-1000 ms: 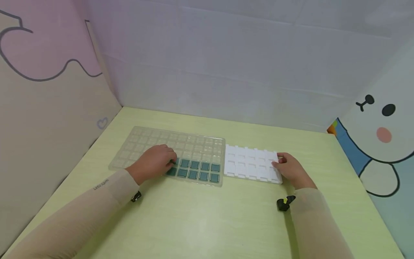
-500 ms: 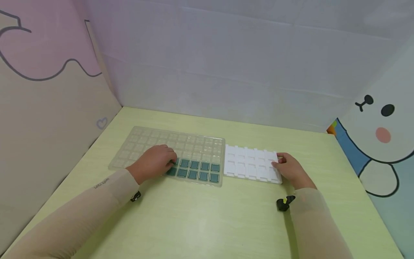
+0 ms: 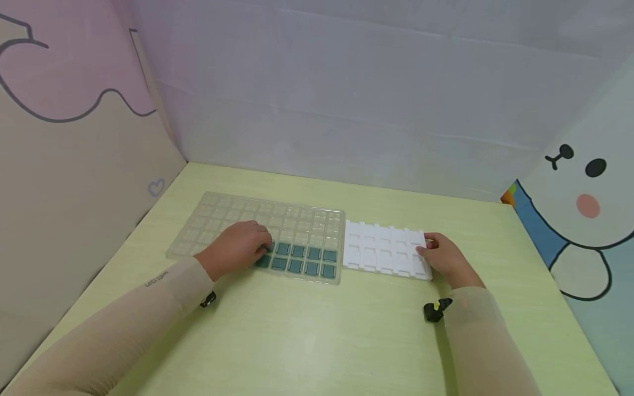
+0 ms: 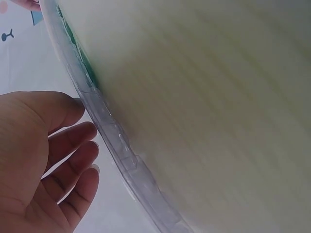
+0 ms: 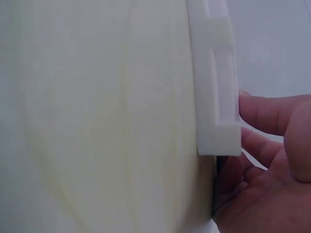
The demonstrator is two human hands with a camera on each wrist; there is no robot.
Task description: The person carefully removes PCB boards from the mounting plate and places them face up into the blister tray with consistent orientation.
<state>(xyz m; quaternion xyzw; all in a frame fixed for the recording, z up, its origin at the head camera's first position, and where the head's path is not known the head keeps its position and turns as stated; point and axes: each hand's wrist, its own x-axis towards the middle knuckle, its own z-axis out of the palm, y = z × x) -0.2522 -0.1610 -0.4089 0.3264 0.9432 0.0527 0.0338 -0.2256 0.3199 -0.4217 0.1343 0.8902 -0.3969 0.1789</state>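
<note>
My left hand (image 3: 236, 250) lies over a clear plastic tray (image 3: 200, 217) with many square pockets. Green square chips (image 3: 298, 252) fill the near right pockets, two rows of them. In the left wrist view the thumb and loosely bent fingers (image 4: 73, 145) reach the tray's upper side, spaced apart, with a strip of green (image 4: 85, 63) close by. Nothing shows between them there. At the right end of a white pocketed tray (image 3: 381, 250), my right hand (image 3: 444, 260) grips its edge: thumb (image 5: 267, 114) at the top face, other fingers curled against the side.
Both trays lie end to end on a pale yellow table (image 3: 297, 335). Its back edge meets a white sheet wall (image 3: 322, 110); printed panels stand at left and right. A black wrist camera (image 3: 433, 312) sits at the right sleeve.
</note>
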